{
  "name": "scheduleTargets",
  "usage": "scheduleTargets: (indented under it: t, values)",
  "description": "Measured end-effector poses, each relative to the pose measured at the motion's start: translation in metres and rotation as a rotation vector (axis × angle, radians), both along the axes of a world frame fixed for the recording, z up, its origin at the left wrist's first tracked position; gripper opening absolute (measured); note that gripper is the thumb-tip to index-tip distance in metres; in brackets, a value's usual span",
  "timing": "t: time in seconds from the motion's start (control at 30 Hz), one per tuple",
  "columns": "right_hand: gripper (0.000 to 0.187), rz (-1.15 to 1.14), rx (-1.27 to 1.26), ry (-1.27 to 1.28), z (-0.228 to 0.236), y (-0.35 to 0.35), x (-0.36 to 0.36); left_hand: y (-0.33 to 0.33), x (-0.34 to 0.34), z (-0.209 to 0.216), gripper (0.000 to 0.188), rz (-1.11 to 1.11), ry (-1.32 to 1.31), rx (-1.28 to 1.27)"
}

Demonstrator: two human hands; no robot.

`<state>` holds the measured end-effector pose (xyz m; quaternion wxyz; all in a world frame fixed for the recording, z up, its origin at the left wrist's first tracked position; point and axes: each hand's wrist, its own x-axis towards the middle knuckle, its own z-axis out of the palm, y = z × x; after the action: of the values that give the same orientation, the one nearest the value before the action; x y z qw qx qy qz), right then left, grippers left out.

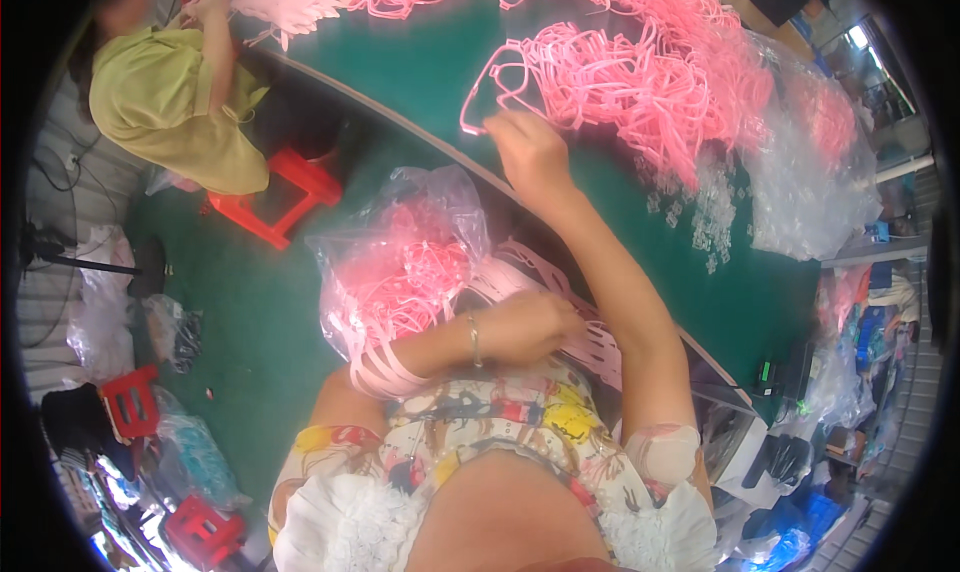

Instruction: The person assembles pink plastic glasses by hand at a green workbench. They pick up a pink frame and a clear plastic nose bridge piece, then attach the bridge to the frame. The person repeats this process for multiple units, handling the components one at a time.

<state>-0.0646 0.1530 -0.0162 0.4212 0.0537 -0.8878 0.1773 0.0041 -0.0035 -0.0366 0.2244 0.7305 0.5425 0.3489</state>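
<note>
My right hand [530, 157] reaches over the green table, its fingers pinching a thin pink strap [470, 107] that bends in an open loop. That strap lies at the left edge of a big tangled heap of pink straps [630, 92]. My left hand [535, 327] is low in front of my body with fingers curled; what they hold is hidden. Flat pink slotted straps [600, 357] lie beneath and beside it. More pink bands [380, 372] loop around my left forearm. Against that forearm stands a clear plastic bag [440, 197] filled with pink straps.
Small clear plastic pieces [712, 212] spill beside the heap on the green table [400, 67]. A large clear bag [810, 192] lies at the right. Far left, another person [170, 112] handles pink pieces [285, 7] near a red stool [285, 197]. Bagged goods crowd the right side.
</note>
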Motion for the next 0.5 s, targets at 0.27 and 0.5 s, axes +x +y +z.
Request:
scheduleTargets:
  t: [0.27, 0.5]
  values:
    - [0.016, 0.091, -0.631, -0.074, 0.022, -0.018, 0.123, -0.009, -0.035, 0.051, 0.028, 0.786, -0.030, 0.588]
    - [0.025, 0.125, -0.834, -0.284, 0.003, -0.037, 0.207, -0.002, -0.001, 0.052, 0.018, 0.463, 0.000, 0.312]
